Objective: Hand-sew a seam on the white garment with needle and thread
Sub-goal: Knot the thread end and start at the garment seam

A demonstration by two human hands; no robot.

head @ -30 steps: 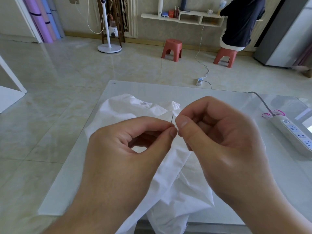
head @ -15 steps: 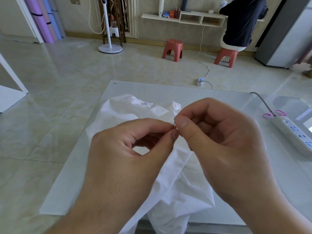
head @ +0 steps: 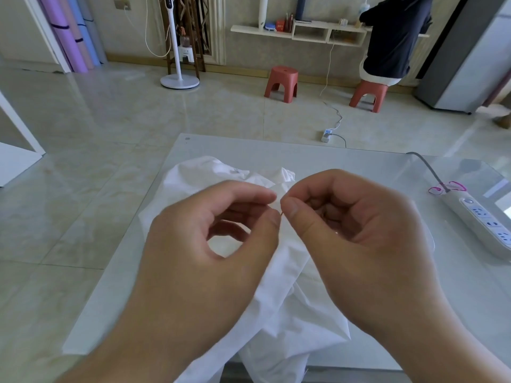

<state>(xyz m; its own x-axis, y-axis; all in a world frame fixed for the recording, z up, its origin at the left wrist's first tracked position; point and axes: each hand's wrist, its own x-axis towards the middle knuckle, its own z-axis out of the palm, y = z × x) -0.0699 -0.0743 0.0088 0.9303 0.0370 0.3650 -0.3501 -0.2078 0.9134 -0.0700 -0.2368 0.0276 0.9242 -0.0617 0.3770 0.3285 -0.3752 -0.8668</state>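
Hands meet over garment [head: 279, 297], which lies bunched on table [head: 359, 164] w/ its lower part hanging off the near edge. Left hand [head: 210, 244] pinches a fabric fold betw. thumb and forefinger; right hand [head: 356, 230] has thumb and forefinger pressed together right beside that pinch, prob. on the needle, other fingers curled in.

Step looks like pushing a stitch thru the fold. To do it well: keep fold taut w/ left pinch, drive needle straight and close to the edge, keep left fingertip out of its path, then draw thread snug w/o puckering.

Hard to see: needle is only a faint dark speck at the fingertips, so can't confirm it. Thread not visible at all. Seam line and any finished stitches hidden behind both hands. Forearms cut off at frame bottom.
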